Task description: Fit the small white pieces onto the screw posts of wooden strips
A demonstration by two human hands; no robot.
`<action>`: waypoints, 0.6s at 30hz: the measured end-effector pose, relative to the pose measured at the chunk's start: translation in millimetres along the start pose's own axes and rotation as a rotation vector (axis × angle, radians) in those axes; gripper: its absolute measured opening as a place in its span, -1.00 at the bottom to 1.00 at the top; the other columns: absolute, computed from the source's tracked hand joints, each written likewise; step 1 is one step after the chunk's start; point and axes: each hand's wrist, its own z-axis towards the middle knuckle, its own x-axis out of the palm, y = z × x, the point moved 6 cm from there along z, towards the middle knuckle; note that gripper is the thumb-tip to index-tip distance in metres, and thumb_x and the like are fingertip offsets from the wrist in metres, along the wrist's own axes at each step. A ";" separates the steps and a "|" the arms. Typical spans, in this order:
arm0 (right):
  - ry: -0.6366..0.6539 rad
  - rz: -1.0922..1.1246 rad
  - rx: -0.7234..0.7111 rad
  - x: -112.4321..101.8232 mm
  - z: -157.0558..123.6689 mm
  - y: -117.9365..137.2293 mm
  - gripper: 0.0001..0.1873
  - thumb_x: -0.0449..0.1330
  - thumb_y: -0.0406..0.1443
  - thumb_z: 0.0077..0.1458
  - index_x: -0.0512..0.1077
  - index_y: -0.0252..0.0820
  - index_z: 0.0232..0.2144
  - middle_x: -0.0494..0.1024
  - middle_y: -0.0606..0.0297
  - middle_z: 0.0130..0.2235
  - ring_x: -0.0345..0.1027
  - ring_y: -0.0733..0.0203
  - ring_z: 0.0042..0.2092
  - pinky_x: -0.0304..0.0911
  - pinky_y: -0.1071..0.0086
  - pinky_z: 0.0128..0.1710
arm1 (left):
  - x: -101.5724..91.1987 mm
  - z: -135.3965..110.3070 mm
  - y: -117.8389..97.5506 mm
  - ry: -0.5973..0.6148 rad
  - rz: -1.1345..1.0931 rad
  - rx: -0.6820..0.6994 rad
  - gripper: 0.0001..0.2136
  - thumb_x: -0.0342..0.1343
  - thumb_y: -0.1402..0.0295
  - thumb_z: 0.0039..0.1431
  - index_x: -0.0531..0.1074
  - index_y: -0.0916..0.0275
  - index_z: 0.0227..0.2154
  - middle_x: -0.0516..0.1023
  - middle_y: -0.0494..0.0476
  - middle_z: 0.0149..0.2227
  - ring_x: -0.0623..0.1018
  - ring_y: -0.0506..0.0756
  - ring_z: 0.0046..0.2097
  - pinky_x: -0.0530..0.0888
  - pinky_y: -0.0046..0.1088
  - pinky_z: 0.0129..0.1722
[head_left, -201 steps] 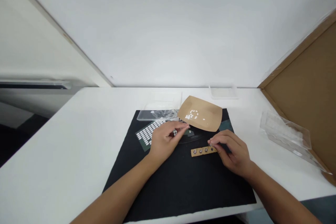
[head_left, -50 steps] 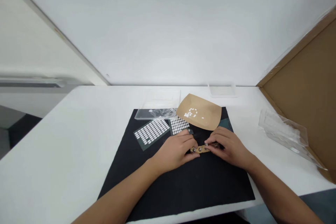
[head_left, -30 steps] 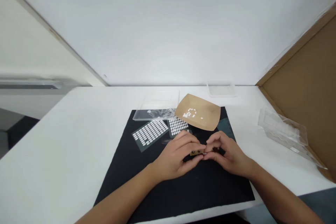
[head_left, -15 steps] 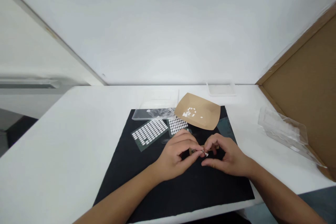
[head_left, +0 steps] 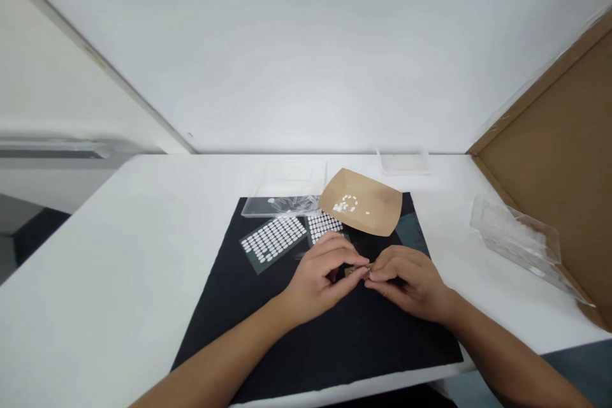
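My left hand [head_left: 321,277] pinches a small shiny metallic piece [head_left: 368,268] between thumb and forefinger. From the other side, my right hand [head_left: 411,282] closes its thumb and fingers on the same piece, fingertips meeting the left ones. The piece is mostly covered by my fingers, so its kind is unclear. A bit of brown material [head_left: 348,273] shows just below my left fingertips. Both hands are above a black mat [head_left: 344,350]. Beyond them lie two sheets of white oval stickers, one to the left [head_left: 273,243] and one [head_left: 324,224] partly under a tray.
A brown paper tray [head_left: 377,204] with small white ovals stands behind my hands. Left of it is a clear box [head_left: 258,207] of transparent slivers. A clear container [head_left: 404,162] sits at the back, clear plastic cases [head_left: 521,236] at the right, beside a cardboard panel [head_left: 554,159].
My right hand's thumb and fingers, apart half a second ago, have come together on the small metallic piece. My left hand keeps its pinch almost in place.
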 end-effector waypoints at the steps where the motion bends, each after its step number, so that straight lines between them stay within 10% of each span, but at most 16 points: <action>1: 0.005 -0.005 -0.001 0.4 -0.3 0.0 -0.90 0.35 -0.35 0.34 0.50 -0.07 -0.16 0.67 0.28 -0.25 0.58 0.20 -0.22 0.54 0.33 -0.21 | -0.4 -0.1 0.2 -0.006 0.009 0.008 -0.88 0.32 0.47 0.33 0.63 0.20 -0.11 0.64 0.14 -0.28 0.58 0.11 -0.20 0.55 -0.28 -0.16; 18: 0.067 -0.048 -0.066 2.6 0.4 4.5 -0.93 0.32 -0.35 0.38 0.51 -0.06 -0.16 0.70 0.29 -0.25 0.62 0.20 -0.23 0.57 0.27 -0.13 | -3.7 9.1 -6.0 0.153 -0.026 -0.048 -0.85 0.19 0.39 0.45 0.63 0.20 -0.27 0.65 0.13 -0.32 0.54 0.13 -0.20 0.49 -0.23 -0.05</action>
